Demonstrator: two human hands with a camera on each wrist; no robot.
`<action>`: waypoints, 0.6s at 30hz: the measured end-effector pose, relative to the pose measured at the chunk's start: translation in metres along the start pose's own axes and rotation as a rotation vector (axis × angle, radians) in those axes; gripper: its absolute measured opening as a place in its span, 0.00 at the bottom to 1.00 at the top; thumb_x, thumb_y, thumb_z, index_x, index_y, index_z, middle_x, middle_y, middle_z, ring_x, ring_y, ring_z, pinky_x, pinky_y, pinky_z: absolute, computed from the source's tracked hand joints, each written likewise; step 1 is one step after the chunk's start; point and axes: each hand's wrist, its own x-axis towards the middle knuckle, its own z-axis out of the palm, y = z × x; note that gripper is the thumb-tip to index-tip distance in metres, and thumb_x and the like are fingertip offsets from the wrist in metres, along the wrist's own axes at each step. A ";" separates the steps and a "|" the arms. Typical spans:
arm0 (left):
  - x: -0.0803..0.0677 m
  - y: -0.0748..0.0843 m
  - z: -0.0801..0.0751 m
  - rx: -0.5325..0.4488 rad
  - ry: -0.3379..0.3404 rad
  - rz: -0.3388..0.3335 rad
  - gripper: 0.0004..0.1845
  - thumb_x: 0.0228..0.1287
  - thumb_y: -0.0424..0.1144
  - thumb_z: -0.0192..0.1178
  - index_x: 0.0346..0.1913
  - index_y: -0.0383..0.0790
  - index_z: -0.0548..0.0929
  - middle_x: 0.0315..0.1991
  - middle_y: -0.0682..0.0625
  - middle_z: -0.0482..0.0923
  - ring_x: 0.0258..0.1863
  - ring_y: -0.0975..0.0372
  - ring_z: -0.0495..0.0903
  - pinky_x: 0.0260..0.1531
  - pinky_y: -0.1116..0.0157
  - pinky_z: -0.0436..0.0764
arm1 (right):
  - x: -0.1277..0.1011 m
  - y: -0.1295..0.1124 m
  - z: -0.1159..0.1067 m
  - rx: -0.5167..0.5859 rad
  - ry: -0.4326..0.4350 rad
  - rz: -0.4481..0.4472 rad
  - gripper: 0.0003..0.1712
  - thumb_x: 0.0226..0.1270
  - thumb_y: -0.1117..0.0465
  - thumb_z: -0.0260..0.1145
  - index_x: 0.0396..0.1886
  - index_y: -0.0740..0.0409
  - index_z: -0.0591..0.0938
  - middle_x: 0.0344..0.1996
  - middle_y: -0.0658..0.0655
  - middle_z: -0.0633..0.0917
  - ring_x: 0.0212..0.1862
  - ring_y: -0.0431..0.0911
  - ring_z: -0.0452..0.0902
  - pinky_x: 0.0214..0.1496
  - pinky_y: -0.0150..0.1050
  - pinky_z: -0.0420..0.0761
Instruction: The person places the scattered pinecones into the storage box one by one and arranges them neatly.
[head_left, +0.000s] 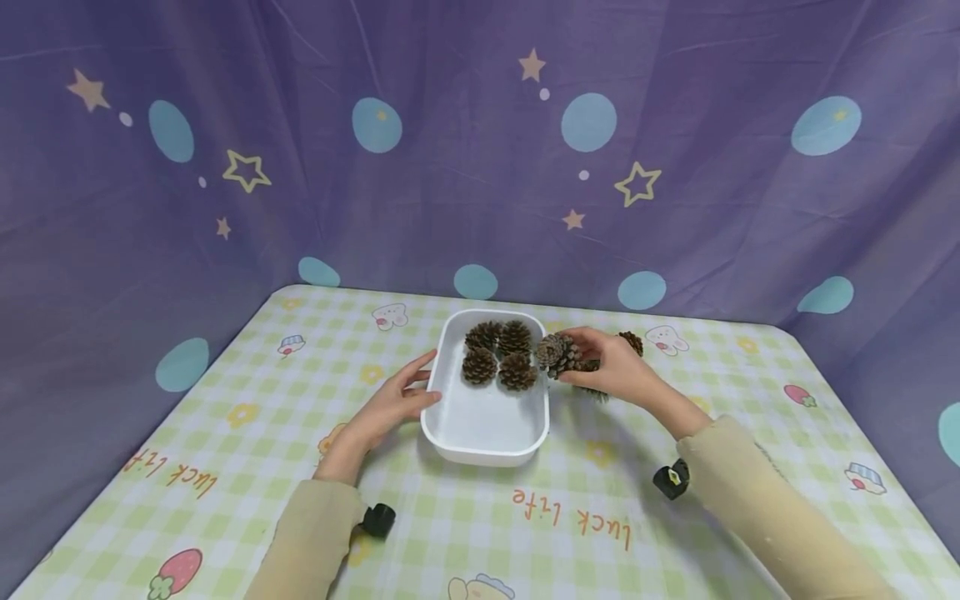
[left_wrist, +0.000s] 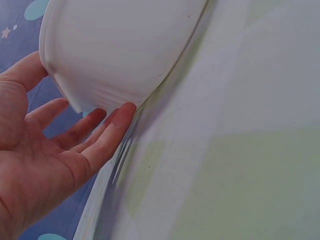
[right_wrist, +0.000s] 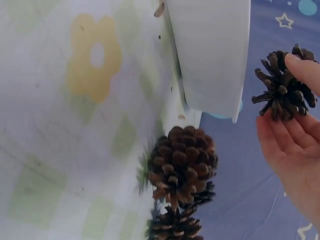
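A white tray [head_left: 487, 437] lies in the middle of the table, with several pine cones [head_left: 498, 354] at its far end. My left hand [head_left: 401, 398] is open, its straight fingers [left_wrist: 107, 127] touching the tray's left wall [left_wrist: 120, 50]. My right hand [head_left: 603, 362] pinches one pine cone [head_left: 557, 353] just above the tray's right rim; the right wrist view shows this held cone [right_wrist: 285, 90] between fingertip and fingers, beside the tray wall [right_wrist: 215, 55]. Loose pine cones [right_wrist: 182, 165] lie on the table below that hand, and another cone [head_left: 632, 341] lies behind it.
The table wears a green checked cloth [head_left: 585, 517] printed with "luck life" and small cartoons. A purple curtain [head_left: 480, 167] with stars and dots closes the back and both sides. Black wrist camera mounts [head_left: 671, 480] sit on both sleeves.
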 end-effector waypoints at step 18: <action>-0.010 0.017 0.003 -0.014 -0.027 -0.012 0.37 0.63 0.38 0.56 0.71 0.54 0.50 0.64 0.38 0.58 0.56 0.45 0.69 0.47 0.55 0.79 | 0.014 -0.013 0.021 -0.005 -0.051 -0.118 0.37 0.47 0.52 0.73 0.58 0.59 0.73 0.53 0.58 0.78 0.52 0.50 0.75 0.51 0.38 0.79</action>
